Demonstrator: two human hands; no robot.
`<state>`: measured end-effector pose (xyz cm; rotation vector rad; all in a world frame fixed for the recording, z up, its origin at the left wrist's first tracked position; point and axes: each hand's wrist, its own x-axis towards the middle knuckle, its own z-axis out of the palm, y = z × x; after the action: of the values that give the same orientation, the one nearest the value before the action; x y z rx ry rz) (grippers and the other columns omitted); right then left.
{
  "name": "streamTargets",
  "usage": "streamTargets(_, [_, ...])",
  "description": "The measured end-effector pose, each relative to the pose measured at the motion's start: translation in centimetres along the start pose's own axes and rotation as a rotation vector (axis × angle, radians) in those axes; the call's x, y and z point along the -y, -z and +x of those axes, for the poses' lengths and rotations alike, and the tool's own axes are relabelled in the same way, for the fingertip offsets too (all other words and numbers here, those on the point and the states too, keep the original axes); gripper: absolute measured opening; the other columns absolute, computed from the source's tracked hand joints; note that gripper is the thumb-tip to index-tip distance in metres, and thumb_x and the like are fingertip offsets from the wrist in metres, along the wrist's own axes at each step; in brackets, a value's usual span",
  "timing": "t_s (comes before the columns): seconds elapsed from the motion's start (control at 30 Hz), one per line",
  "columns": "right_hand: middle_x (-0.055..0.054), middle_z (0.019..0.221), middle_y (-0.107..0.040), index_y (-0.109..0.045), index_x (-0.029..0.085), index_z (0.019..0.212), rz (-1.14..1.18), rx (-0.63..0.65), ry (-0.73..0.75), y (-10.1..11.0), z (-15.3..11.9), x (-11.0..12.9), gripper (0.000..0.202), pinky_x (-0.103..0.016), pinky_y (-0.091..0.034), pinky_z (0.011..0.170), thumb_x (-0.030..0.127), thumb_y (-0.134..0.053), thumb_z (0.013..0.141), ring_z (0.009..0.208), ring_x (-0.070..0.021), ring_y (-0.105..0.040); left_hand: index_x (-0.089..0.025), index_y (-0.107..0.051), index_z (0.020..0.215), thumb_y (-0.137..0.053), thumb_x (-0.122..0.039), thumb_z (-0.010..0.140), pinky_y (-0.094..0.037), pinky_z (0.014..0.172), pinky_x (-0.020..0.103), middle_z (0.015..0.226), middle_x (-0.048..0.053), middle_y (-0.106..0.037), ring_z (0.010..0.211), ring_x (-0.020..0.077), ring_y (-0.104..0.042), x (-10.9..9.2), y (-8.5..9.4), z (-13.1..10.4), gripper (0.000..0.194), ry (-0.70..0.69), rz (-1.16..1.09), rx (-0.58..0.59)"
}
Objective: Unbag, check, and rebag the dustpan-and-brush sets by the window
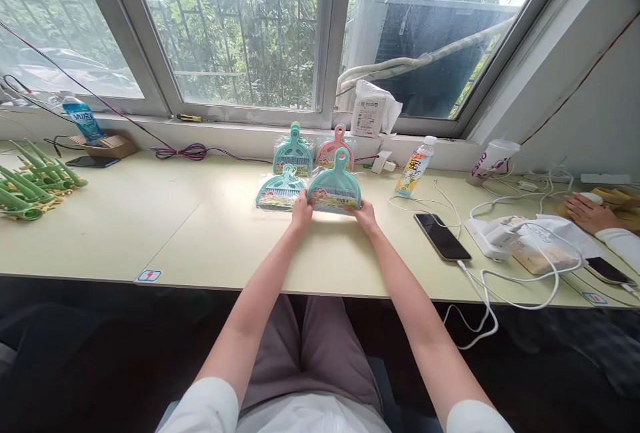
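A teal dustpan-and-brush set (pixel 334 188) in clear wrapping stands upright, handle up, near the middle of the table. My left hand (pixel 302 212) grips its lower left edge, and my right hand (pixel 367 216) holds the lower right edge. Just left of it, close to my left fingers, is another wrapped teal set (pixel 281 190). Behind these two, by the window ledge, stand a green set (pixel 293 152) and a pink set (pixel 336 146), the pink one partly hidden by the held set.
On the right are a drink bottle (pixel 416 168), a phone (pixel 443 237), a power strip (pixel 487 238) with loose white cables, a cup (pixel 493 161) and another person's hand (pixel 590 213). Green plastic pieces (pixel 35 183) lie far left. A tissue pack (pixel 369 113) sits on the ledge.
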<state>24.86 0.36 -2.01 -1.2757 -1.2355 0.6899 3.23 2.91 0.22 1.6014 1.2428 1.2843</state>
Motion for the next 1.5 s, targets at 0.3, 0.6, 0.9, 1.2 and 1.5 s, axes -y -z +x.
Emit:
streamTargets(0.3, [-0.01, 0.076, -0.072, -0.067, 0.018, 0.074, -0.403, -0.254, -0.03, 2.9, 3.6, -3.0, 0.029, -0.035, -0.047, 0.065, 0.042, -0.067, 0.059, 0.071, -0.0273, -0.062, -0.023, -0.046, 0.127, -0.046, -0.028, 0.089, -0.014, 0.114, 0.046, 0.139, 0.013, -0.043, 0.136, 0.0284, -0.029, -0.2, 3.2, 0.9, 0.039, -0.296, 0.226, -0.2])
streamTargets(0.6, [-0.012, 0.089, -0.071, -0.065, 0.017, 0.096, -0.604, -0.208, 0.061, -0.2, 11.9, -5.0, 0.03, -0.035, -0.047, 0.071, 0.036, -0.06, 0.074, 0.083, -0.0289, -0.065, -0.021, -0.056, 0.114, -0.045, -0.033, 0.089, -0.039, 0.097, 0.04, 0.123, 0.012, -0.06, 0.115, 0.0273, -0.054, 6.7, 14.1, 6.0, 0.03, 0.236, 0.391, -0.371])
streamTargets(0.9, [-0.019, 0.117, -0.057, -0.056, 0.013, 0.111, -0.825, -0.275, -0.034, -3.8, 18.4, -6.3, 0.043, -0.038, -0.046, 0.081, 0.042, -0.059, 0.08, 0.104, -0.0312, -0.059, -0.021, -0.058, 0.116, -0.05, -0.028, 0.087, -0.037, 0.095, 0.036, 0.121, 0.008, -0.063, 0.114, 0.023, -0.055, 7.1, 13.0, 6.1, 0.03, 0.252, 0.583, -0.252])
streamTargets(1.2, [-0.021, 0.115, -0.055, -0.045, 0.014, 0.114, -0.749, -0.428, -0.05, -4.7, 20.6, -6.5, 0.055, -0.042, -0.047, 0.08, 0.045, -0.064, 0.074, 0.104, -0.0352, -0.058, -0.021, -0.057, 0.113, -0.049, -0.027, 0.087, -0.037, 0.094, 0.036, 0.119, 0.009, -0.063, 0.113, 0.0232, -0.054, 6.8, 12.8, 6.0, 0.028, 0.242, 0.623, -0.257])
streamTargets(1.5, [-0.022, 0.124, -0.051, -0.042, 0.016, 0.118, -0.774, -0.41, -0.114, -4.6, 20.7, -7.3, 0.062, -0.048, -0.044, 0.089, 0.052, -0.062, 0.072, 0.116, -0.0376, -0.05, -0.021, -0.056, 0.111, -0.051, -0.028, 0.086, -0.037, 0.094, 0.035, 0.116, 0.009, -0.062, 0.113, 0.0233, -0.054, 6.5, 12.6, 6.0, 0.026, 0.241, 0.613, -0.275])
